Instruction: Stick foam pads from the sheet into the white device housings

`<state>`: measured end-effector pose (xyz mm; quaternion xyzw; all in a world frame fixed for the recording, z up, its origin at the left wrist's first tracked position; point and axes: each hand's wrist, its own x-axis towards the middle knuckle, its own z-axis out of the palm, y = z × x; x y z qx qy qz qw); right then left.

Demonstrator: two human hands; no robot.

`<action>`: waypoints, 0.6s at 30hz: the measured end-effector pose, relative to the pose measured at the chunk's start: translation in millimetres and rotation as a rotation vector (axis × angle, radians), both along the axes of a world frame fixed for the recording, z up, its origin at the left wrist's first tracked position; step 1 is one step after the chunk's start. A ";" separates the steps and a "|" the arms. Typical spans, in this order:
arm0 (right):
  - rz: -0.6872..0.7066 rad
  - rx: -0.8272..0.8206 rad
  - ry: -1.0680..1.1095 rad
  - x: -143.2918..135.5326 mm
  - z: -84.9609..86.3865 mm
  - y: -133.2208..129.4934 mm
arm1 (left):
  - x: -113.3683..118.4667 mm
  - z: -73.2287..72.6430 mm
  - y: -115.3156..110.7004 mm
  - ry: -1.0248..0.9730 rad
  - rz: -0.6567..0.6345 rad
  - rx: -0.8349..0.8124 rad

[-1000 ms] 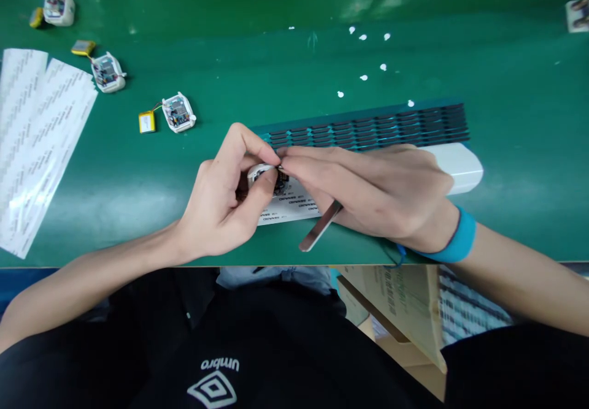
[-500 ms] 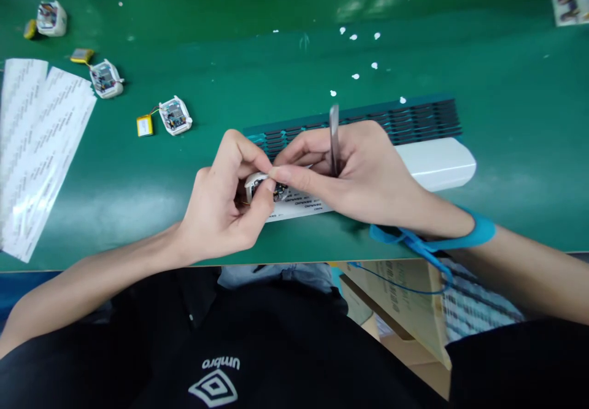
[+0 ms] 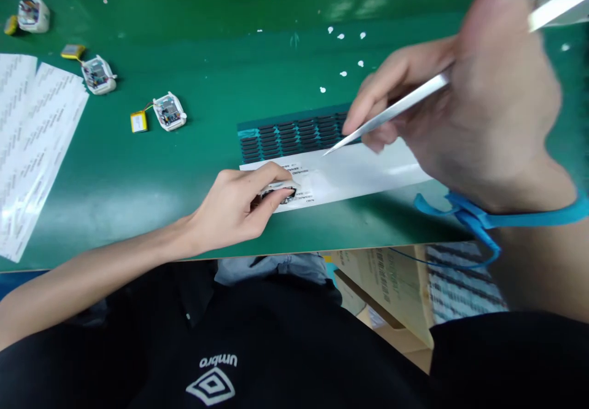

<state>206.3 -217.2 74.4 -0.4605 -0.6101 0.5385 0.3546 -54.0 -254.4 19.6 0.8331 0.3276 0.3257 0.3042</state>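
Between its thumb and fingers, my left hand (image 3: 243, 203) grips a small white device (image 3: 281, 189) with its circuit side partly showing, low over a white printed adhesive sheet (image 3: 317, 191). My right hand (image 3: 478, 102), blurred and raised at the right, holds metal tweezers (image 3: 396, 110) that point down and left, their tip over the sheet. A blue strap (image 3: 524, 216) circles the right wrist. Behind the sheet lies a teal sheet with rows of black strips (image 3: 289, 138), partly hidden by my right hand.
On the green table (image 3: 184, 47), open white devices (image 3: 169, 111) with yellow batteries (image 3: 138, 122) sit left and at the back. Printed sheets (image 3: 34, 145) lie at the far left. Small white stickers (image 3: 343, 74) dot the middle. A cardboard box (image 3: 391, 280) stands below the table edge.
My right hand has left the device and moved right and up, its tweezers now pointing down-left. My left hand still holds the device, now lower over the sheet. The view has shifted slightly.
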 end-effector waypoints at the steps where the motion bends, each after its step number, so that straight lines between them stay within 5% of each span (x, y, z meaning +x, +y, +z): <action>1: -0.022 0.000 -0.005 1.0 -3.2 -3.5 | 0.8 -3.4 0.3 0.019 0.000 -0.008; 10: -0.111 0.009 0.018 15.0 -56.1 -27.0 | 4.2 0.0 0.6 0.041 0.028 -0.049; 18: -0.093 0.076 -0.092 13.7 -55.5 -30.3 | 5.9 0.3 0.1 0.048 0.050 -0.061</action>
